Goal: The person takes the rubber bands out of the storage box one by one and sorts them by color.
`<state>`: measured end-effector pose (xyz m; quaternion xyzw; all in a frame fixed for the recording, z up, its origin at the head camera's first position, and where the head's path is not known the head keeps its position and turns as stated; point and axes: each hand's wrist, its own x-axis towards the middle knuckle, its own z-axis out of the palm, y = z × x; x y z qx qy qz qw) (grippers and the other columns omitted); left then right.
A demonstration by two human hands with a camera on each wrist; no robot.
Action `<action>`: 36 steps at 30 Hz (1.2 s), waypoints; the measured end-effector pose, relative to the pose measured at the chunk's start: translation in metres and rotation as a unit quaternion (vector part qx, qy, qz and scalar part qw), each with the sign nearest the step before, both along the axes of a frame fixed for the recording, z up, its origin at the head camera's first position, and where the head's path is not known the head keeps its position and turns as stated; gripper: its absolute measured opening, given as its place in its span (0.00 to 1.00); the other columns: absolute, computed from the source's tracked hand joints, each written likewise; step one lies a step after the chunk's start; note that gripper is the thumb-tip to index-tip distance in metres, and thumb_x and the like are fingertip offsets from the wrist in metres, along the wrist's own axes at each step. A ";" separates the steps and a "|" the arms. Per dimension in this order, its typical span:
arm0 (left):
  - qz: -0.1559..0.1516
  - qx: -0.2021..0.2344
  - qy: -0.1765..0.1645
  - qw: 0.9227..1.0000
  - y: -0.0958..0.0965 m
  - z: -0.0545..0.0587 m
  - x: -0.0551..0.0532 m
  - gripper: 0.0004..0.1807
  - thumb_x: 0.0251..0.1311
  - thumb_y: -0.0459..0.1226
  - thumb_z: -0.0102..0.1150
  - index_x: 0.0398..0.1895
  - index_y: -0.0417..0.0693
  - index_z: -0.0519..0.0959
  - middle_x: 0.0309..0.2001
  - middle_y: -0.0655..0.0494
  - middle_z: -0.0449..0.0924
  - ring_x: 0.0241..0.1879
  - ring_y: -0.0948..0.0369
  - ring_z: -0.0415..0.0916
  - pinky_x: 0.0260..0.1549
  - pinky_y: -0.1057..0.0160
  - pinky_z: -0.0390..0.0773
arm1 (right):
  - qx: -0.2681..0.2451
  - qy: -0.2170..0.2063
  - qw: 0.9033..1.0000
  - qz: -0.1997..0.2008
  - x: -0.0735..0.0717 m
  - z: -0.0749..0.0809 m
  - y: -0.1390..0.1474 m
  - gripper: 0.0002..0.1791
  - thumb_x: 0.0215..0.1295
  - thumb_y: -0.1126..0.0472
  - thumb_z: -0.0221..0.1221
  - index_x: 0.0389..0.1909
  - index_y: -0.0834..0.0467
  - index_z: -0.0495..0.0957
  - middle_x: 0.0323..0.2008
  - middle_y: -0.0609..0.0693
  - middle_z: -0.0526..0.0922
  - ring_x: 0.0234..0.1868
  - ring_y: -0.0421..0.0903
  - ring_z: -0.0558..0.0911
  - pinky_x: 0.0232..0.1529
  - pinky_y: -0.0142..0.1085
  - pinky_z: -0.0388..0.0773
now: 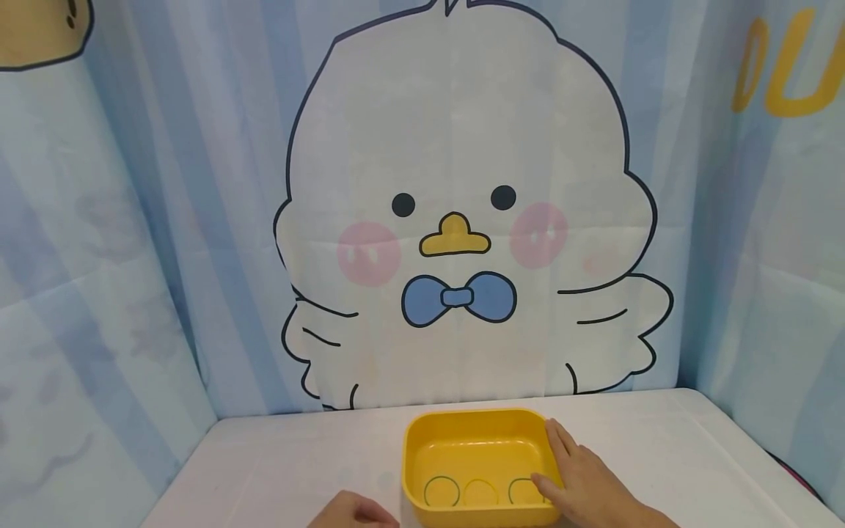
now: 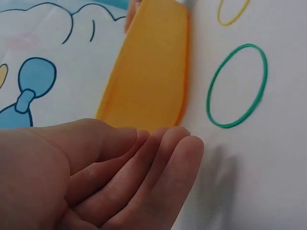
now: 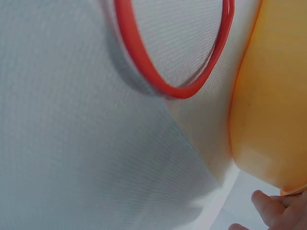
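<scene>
A yellow bin (image 1: 485,447) with rounded corners stands on the white table. Three thin rings lie in a row on its floor: a green ring (image 1: 441,491), a yellow ring (image 1: 480,492) and another green ring (image 1: 521,481). My right hand (image 1: 581,473) holds the bin's right wall, fingers along the outside and thumb over the rim. In the right wrist view only some fingertips (image 3: 271,207) show at the rim. My left hand (image 2: 129,167) hovers by the bin's near left corner, fingers loosely bent, thumb close to the index finger, nothing visible in it.
On the table in front of the bin lie a green ring (image 2: 237,86), a yellow ring (image 2: 233,12) and a red ring (image 3: 184,92). Behind the table hangs a cloth backdrop (image 1: 455,147) with a cartoon bird; striped cloth (image 1: 766,279) closes both sides.
</scene>
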<state>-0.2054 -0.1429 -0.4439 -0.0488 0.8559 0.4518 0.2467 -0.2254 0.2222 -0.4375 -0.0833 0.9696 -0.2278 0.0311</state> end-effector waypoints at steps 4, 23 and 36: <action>0.029 0.042 -0.008 0.999 0.001 0.020 -0.001 0.08 0.66 0.37 0.61 0.42 0.42 0.82 0.34 0.52 0.85 0.32 0.57 0.79 0.38 0.59 0.85 | 0.001 0.001 1.000 0.001 0.000 -0.001 0.000 0.54 0.65 0.35 0.56 0.76 0.69 0.47 0.76 0.67 0.53 0.61 0.60 0.74 0.65 0.65 0.66; 0.028 0.138 0.045 0.989 0.012 0.059 -0.026 0.14 0.67 0.38 0.59 0.49 0.36 0.80 0.40 0.48 0.87 0.34 0.59 0.86 0.39 0.61 0.87 | 0.005 -0.010 1.000 -0.012 0.001 0.001 -0.001 0.55 0.64 0.32 0.55 0.77 0.67 0.47 0.77 0.64 0.52 0.62 0.59 0.73 0.66 0.64 0.66; -0.011 0.124 0.064 0.990 0.039 0.074 -0.043 0.15 0.67 0.38 0.61 0.48 0.35 0.80 0.35 0.47 0.88 0.33 0.57 0.87 0.36 0.62 0.87 | 0.004 -0.008 1.000 -0.012 0.000 0.000 0.001 0.55 0.64 0.33 0.55 0.77 0.67 0.47 0.77 0.64 0.53 0.60 0.57 0.74 0.66 0.63 0.67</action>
